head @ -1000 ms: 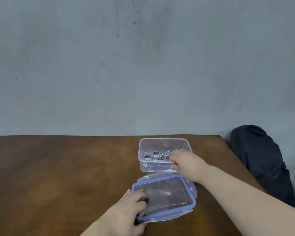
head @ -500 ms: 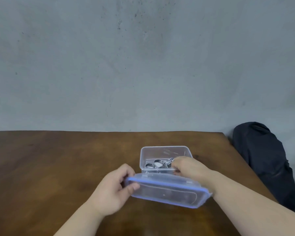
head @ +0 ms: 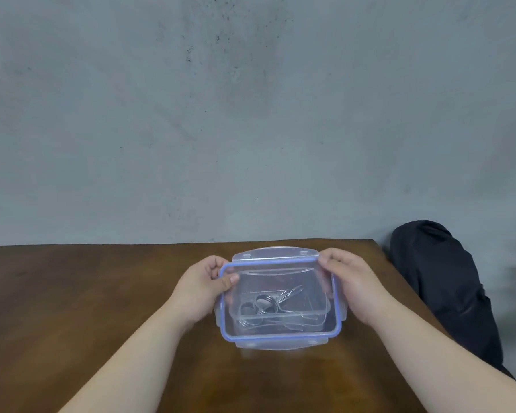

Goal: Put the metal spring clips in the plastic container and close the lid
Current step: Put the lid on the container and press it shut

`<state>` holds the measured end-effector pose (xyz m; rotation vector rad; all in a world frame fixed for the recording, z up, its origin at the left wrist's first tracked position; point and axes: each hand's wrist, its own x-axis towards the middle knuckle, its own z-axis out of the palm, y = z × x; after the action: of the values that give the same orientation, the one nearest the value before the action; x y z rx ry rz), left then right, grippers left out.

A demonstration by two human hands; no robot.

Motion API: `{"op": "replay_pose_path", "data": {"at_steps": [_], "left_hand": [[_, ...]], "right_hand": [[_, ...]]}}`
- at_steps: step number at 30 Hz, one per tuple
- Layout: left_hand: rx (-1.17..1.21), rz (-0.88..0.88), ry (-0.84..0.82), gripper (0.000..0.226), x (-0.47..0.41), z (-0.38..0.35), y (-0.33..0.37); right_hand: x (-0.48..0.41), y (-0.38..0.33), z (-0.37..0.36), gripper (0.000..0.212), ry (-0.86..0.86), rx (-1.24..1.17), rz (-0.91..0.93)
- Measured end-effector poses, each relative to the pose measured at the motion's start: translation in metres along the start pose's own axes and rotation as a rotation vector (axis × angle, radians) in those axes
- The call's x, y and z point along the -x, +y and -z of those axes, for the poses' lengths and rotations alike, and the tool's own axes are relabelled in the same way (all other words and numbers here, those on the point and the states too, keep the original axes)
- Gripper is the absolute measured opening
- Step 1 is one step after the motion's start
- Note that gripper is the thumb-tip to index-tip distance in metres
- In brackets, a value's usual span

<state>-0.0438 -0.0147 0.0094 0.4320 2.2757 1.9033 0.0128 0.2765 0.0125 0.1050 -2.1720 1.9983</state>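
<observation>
The clear plastic container (head: 280, 348) stands on the brown wooden table, near its right end. Several metal spring clips (head: 265, 305) lie inside it, seen through the lid. The clear lid with a blue seal rim (head: 336, 305) lies flat over the container, its latch flaps sticking out at the far and near sides. My left hand (head: 204, 289) grips the lid's far left corner, thumb on top. My right hand (head: 352, 281) grips its far right corner and right edge.
The wooden table (head: 87, 308) runs to the left and ends at a grey wall behind. Its right edge passes just past my right hand. A black bag (head: 441, 287) sits beyond that edge, on the right.
My left hand lifted the lid off the table and carried it over the container. My right hand left the container and took the lid's right side. The lid now lies on top.
</observation>
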Motion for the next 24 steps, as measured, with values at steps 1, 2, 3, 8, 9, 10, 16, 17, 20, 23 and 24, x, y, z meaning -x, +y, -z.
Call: {"op": "replay_pose_path", "data": {"at_steps": [1,2,3,8,9,10,16,17,20,23,24], "left_hand": [[-0.037,0.012,0.015,0.013,-0.007,-0.003,0.0],[-0.079,0.026,0.034,0.014,-0.013,-0.004,0.0],[-0.123,0.047,0.052,0.015,-0.019,-0.006,0.0],[-0.279,0.134,0.138,0.022,-0.043,-0.009,-0.012],[-0.322,0.143,0.168,0.022,-0.048,-0.011,-0.015],[-0.362,0.156,0.192,0.022,-0.053,-0.014,-0.018],[-0.624,0.252,0.176,0.022,-0.069,-0.026,-0.028],[-0.65,0.255,0.171,0.022,-0.071,-0.026,-0.03],[-0.723,0.242,0.155,0.027,-0.077,-0.027,-0.032],[-0.833,0.173,0.162,0.032,-0.084,-0.03,-0.032],[-0.86,0.153,0.17,0.032,-0.086,-0.03,-0.032]], "right_hand": [[-0.001,0.0,-0.003,0.034,0.059,0.095,-0.001],[-0.005,0.003,-0.004,0.028,0.134,0.135,-0.028],[-0.01,0.008,-0.003,0.023,0.19,0.146,-0.054],[-0.04,0.032,-0.006,0.018,0.29,0.265,-0.198],[-0.047,0.036,-0.008,0.019,0.286,0.342,-0.22],[-0.053,0.04,-0.009,0.02,0.28,0.409,-0.238],[-0.079,0.054,-0.009,0.028,0.273,0.618,-0.295],[-0.081,0.055,-0.009,0.028,0.268,0.642,-0.297],[-0.087,0.059,-0.008,0.026,0.26,0.669,-0.31],[-0.09,0.061,-0.005,0.025,0.251,0.674,-0.336],[-0.091,0.061,-0.003,0.024,0.255,0.661,-0.344]]}}
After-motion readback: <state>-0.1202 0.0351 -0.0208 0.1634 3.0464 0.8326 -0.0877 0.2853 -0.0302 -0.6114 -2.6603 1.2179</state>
